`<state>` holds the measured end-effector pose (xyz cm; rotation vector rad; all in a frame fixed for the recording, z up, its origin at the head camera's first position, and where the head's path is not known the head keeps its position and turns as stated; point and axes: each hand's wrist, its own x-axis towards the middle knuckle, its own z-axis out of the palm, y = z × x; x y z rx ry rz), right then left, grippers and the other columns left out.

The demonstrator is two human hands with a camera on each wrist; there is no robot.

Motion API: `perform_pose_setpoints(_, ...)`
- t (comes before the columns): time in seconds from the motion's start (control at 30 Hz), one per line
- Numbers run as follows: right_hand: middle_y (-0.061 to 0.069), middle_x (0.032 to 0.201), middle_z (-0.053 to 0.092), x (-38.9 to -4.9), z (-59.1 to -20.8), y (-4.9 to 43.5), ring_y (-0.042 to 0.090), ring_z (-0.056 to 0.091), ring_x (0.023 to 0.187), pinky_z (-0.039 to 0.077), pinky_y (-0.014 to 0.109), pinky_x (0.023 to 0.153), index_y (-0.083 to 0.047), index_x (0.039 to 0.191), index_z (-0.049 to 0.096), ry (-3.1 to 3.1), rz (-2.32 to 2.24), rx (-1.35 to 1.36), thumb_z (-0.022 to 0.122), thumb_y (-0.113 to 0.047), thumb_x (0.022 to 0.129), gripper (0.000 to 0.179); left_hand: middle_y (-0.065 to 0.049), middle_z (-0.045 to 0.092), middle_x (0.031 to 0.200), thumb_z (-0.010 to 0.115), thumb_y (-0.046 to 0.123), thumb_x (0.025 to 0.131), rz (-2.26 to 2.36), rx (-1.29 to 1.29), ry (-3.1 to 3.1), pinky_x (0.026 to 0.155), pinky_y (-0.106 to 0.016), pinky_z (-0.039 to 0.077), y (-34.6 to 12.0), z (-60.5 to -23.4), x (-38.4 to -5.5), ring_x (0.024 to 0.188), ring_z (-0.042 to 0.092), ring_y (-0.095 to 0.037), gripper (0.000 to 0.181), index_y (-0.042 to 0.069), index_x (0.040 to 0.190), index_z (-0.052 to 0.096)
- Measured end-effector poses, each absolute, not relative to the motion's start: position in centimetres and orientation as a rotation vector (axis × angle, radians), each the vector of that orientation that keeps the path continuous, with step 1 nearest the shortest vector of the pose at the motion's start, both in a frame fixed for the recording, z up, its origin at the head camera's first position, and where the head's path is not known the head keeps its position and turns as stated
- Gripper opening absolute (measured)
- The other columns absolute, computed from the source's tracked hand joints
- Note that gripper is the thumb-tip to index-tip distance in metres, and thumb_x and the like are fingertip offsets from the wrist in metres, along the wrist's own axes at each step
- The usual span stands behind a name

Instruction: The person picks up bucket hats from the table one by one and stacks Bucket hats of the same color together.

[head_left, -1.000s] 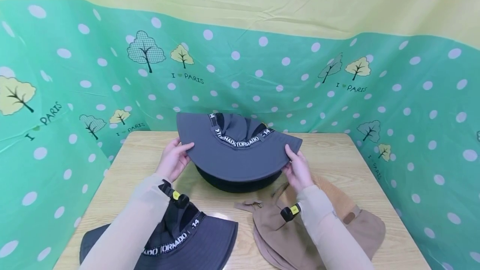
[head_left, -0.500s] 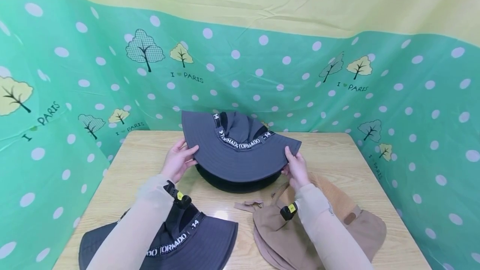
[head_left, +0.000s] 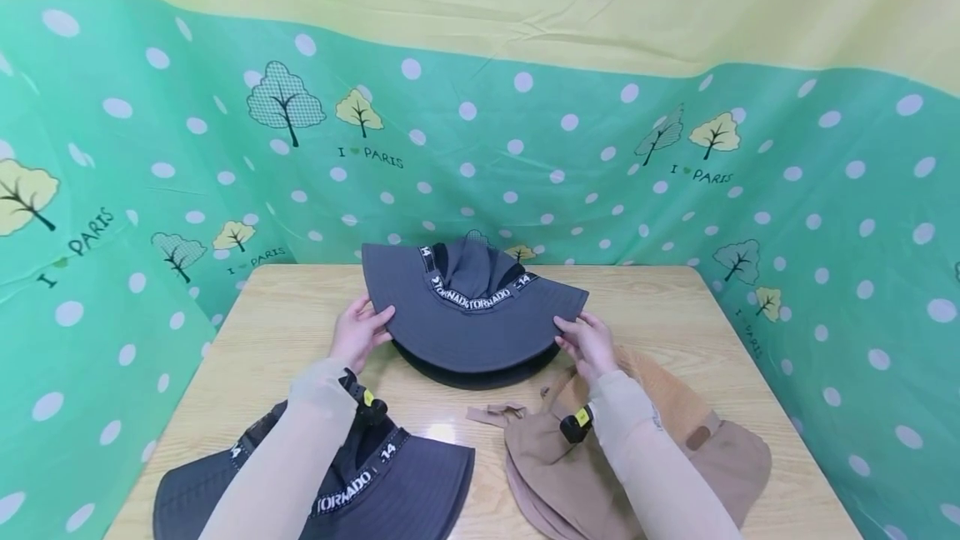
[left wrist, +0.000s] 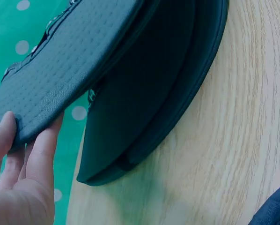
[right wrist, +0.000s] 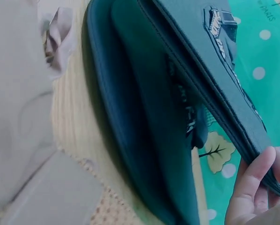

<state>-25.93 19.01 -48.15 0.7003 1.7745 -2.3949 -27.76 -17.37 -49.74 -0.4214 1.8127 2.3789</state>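
Observation:
A dark grey wide-brimmed sun hat (head_left: pixel 472 342), with white TORNADO lettering on its inner band, is held tilted between my hands. My left hand (head_left: pixel 357 335) pinches the left end of the brim, thumb on top. My right hand (head_left: pixel 589 345) pinches the right end. Below it, another dark hat (left wrist: pixel 144 112) lies on the table, mostly covered in the head view; both wrist views show a gap between the two brims. Each wrist view shows thumb and fingers on opposite sides of the brim, as with the right fingers (right wrist: pixel 246 190).
A second TORNADO hat (head_left: pixel 420 482) lies front left, partly under my left forearm. At front right, a brown cloth hat (head_left: pixel 558 461) with an orange-tan lining sits under my right forearm. The wooden table (head_left: pixel 292 298) meets a green dotted curtain (head_left: pixel 510 165) behind.
The held hat has come down a little toward the hat below it. My right hand has shifted slightly left and down with the brim; both hands keep their hold.

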Motion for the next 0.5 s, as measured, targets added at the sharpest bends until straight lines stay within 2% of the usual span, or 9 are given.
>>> perform_pose_setpoints(0.1, -0.006, 0.080, 0.059, -26.0, -48.8, 19.2, 0.002, 0.058, 0.058, 0.053, 0.012, 0.058, 0.003, 0.147, 0.035, 1.798, -2.400, 0.707, 0.064, 0.002, 0.092, 0.062, -0.006, 0.065, 0.111, 0.055, 0.003, 0.100, 2.337, -0.437, 1.869, 0.067, -0.020, 0.060, -16.9, -50.1, -27.9, 0.075, 0.069, -0.003, 0.064, 0.005, 0.156, 0.025)
perform_pose_setpoints(0.2, -0.005, 0.082, 0.058, -26.1, -49.5, 19.3, 0.002, 0.057, 0.056, 0.052, 0.011, 0.057, 0.004, 0.150, 0.032, 1.848, -2.385, 0.713, 0.064, 0.000, 0.093, 0.066, -0.022, 0.050, 0.135, 0.050, 0.002, 0.101, 2.286, -0.456, 1.919, 0.066, -0.018, 0.058, -16.4, -50.3, -28.0, 0.074, 0.066, -0.002, 0.062, 0.002, 0.155, 0.021)
perform_pose_setpoints(0.27, -0.005, 0.085, 0.059, -26.1, -49.9, 19.4, 0.002, 0.058, 0.057, 0.053, 0.012, 0.058, 0.003, 0.151, 0.030, 1.853, -2.388, 0.718, 0.064, -0.001, 0.093, 0.067, -0.028, 0.040, 0.145, 0.048, 0.001, 0.102, 2.261, -0.480, 1.939, 0.064, -0.016, 0.057, -16.2, -50.4, -28.1, 0.075, 0.063, -0.001, 0.062, 0.002, 0.156, 0.018)
perform_pose_setpoints(0.4, -0.006, 0.087, 0.060, -26.0, -50.6, 19.6, 0.004, 0.061, 0.062, 0.056, 0.015, 0.060, 0.001, 0.153, 0.028, 1.840, -2.396, 0.730, 0.064, -0.004, 0.094, 0.069, -0.029, 0.037, 0.147, 0.048, 0.000, 0.101, 2.238, -0.538, 1.956, 0.062, -0.017, 0.056, -15.7, -50.5, -28.1, 0.075, 0.060, -0.004, 0.060, 0.003, 0.154, 0.020)
perform_pose_setpoints(0.5, -0.007, 0.084, 0.061, -26.1, -51.0, 19.6, 0.004, 0.062, 0.062, 0.057, 0.017, 0.060, 0.001, 0.151, 0.032, 1.859, -2.381, 0.724, 0.065, -0.005, 0.095, 0.065, -0.028, 0.041, 0.142, 0.046, -0.003, 0.101, 2.249, -0.563, 1.945, 0.063, -0.020, 0.057, -15.4, -50.6, -28.3, 0.076, 0.060, -0.007, 0.057, 0.001, 0.152, 0.022)
